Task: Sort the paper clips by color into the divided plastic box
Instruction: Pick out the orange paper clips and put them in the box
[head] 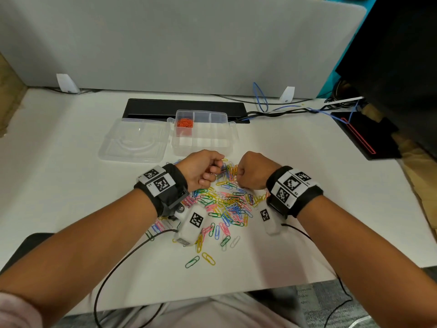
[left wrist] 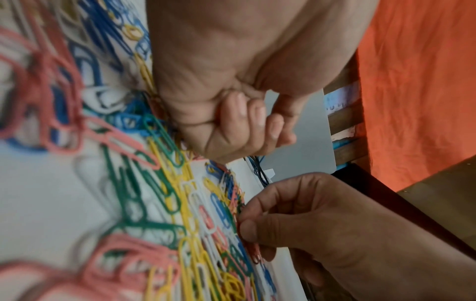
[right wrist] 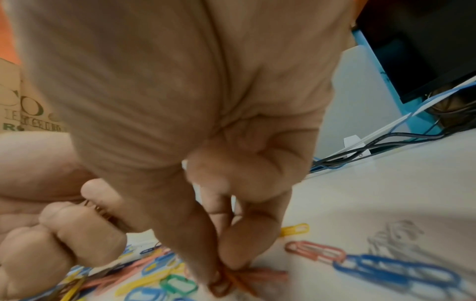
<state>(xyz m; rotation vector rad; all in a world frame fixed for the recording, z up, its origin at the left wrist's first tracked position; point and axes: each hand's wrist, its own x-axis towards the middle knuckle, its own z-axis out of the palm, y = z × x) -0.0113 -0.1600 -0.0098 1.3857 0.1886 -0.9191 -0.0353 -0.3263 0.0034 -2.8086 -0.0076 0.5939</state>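
A heap of mixed coloured paper clips (head: pixel 224 202) lies on the white desk in front of me. Behind it stands the clear divided box (head: pixel 224 143), with orange clips (head: pixel 185 123) in its back-left compartment. My left hand (head: pixel 212 171) is curled into a fist over the heap's far edge, and thin orange clips (right wrist: pixel 96 206) show between its fingers. My right hand (right wrist: pixel 221 270) pinches orange clips (right wrist: pixel 226 283) between thumb and forefinger, low on the heap. The two hands are a few centimetres apart.
The box's clear lid (head: pixel 134 140) lies open flat to the left of the box. A black cable slot (head: pixel 184 107) and cables (head: pixel 283 110) run along the back. A grey partition (head: pixel 179 43) closes off the desk, and stray clips (head: pixel 208 258) lie near the front edge.
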